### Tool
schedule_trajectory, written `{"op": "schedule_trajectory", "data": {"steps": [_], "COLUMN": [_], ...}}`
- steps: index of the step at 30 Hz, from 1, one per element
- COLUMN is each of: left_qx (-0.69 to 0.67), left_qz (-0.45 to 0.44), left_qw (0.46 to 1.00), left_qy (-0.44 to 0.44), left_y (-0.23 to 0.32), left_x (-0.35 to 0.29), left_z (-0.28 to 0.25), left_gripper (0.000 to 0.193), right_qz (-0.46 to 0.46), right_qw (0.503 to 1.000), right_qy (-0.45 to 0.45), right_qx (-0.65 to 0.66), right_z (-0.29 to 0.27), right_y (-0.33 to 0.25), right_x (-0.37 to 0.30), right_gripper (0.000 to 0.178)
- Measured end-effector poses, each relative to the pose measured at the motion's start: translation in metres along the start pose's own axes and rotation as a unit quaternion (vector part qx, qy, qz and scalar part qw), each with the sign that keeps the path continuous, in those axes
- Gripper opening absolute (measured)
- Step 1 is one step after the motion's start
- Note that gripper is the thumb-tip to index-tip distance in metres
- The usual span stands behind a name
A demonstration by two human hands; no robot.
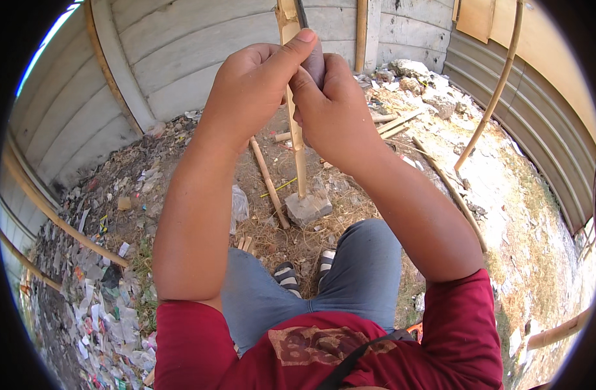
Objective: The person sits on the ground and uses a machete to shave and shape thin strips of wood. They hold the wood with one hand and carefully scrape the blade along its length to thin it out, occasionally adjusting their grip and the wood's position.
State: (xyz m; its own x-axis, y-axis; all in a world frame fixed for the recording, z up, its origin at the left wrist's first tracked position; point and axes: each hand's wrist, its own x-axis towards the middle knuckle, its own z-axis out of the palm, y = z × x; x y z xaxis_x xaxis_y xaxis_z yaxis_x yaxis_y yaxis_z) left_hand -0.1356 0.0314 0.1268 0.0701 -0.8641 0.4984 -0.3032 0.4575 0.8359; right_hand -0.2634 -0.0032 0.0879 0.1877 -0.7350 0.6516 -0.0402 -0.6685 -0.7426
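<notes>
A split bamboo strip (289, 31) rises in front of me, its lower end against a rough stone block (309, 207) on the ground. My left hand (252, 84) is closed at the strip, its curled fingers partly hidden behind the palm. The left thumb crosses the strip and presses on a dark knife (315, 64). Closed around the knife's handle is my right hand (334, 107), just right of the bamboo. The knife's narrow dark part points up along the strip and leaves the top of the picture.
A bamboo stick (270, 185) lies left of the block, near a clear plastic bag (239, 207). Cut bamboo pieces (399, 123) and rubble (412, 77) lie beyond. Leaning poles (496, 97) stand at the sides. A panel wall (181, 55) closes the back; litter (106, 318) covers the left ground.
</notes>
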Motion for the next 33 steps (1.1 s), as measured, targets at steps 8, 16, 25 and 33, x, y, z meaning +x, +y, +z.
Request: {"op": "schedule_trajectory", "data": {"steps": [8, 16, 25, 33], "left_qx": [0.131, 0.144, 0.156, 0.294], "left_qz": [0.017, 0.001, -0.049, -0.122], "left_qw": [0.991, 0.987, 0.981, 0.933], "left_qy": [0.037, 0.073, 0.106, 0.166], "left_y": [-0.007, -0.008, 0.016, 0.038], "left_x": [-0.005, -0.018, -0.038, -0.049], "left_z": [-0.022, -0.054, -0.079, -0.097], "left_gripper": [0.057, 0.054, 0.051, 0.038], "right_qz": [-0.048, -0.030, 0.019, 0.008], "right_qw": [0.999, 0.999, 0.985, 0.986], "right_qy": [0.021, 0.029, -0.062, -0.042], "right_qx": [0.001, 0.007, -0.159, -0.160], "right_z": [0.046, 0.047, 0.056, 0.064], "right_y": [0.004, 0.013, 0.088, 0.085], "right_x": [-0.011, -0.013, 0.049, 0.056], "right_gripper": [0.036, 0.062, 0.063, 0.051]}}
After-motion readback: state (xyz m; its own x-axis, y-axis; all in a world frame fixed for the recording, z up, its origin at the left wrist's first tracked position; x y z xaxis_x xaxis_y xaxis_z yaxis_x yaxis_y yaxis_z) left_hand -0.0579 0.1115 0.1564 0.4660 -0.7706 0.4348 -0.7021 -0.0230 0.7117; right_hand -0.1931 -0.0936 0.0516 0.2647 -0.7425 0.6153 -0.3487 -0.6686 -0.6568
